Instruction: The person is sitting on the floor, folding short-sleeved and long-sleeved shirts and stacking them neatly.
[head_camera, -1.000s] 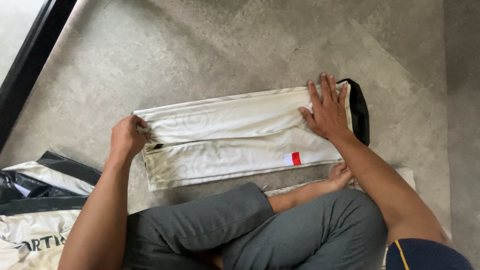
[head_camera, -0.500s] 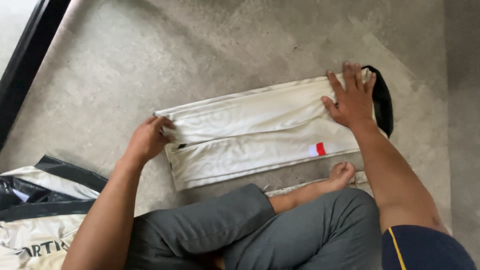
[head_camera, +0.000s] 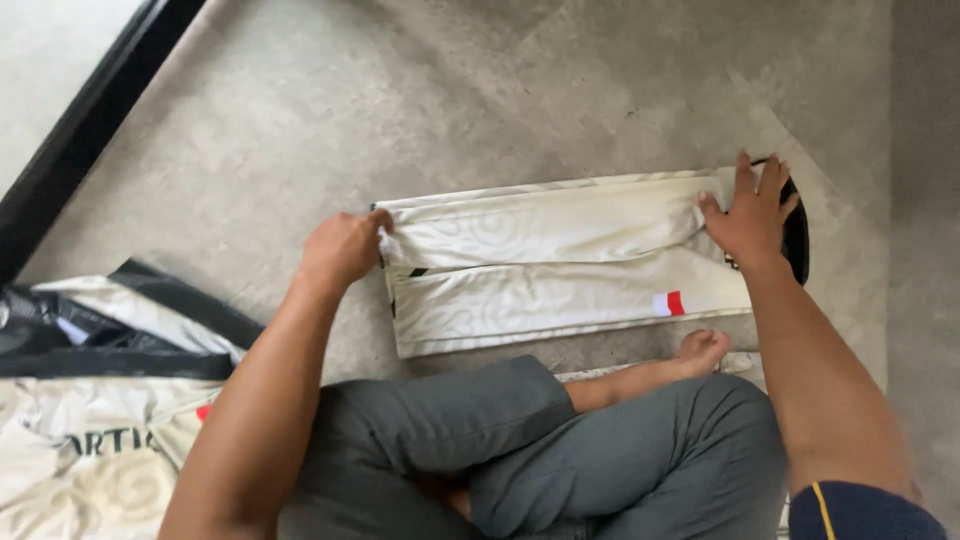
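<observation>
A cream-white garment (head_camera: 560, 262) with a faint swirl pattern lies folded into a long strip on the grey floor. It has a small red and white patch near its right end and a black collar edge (head_camera: 797, 235) at the far right. My left hand (head_camera: 342, 248) pinches the strip's left end, fingers curled on the fabric. My right hand (head_camera: 751, 212) presses flat on the right end, fingers spread over the cloth.
A pile of cream and black garments (head_camera: 95, 400) lies at the lower left. I sit cross-legged in grey trousers (head_camera: 540, 450), one bare foot (head_camera: 700, 350) just below the strip. A dark frame edge (head_camera: 90, 125) runs along the upper left.
The view has shifted, so the folded garment now sits further right in the frame. Both hands stay on its two ends; the right hand has flattened more over the right end.
</observation>
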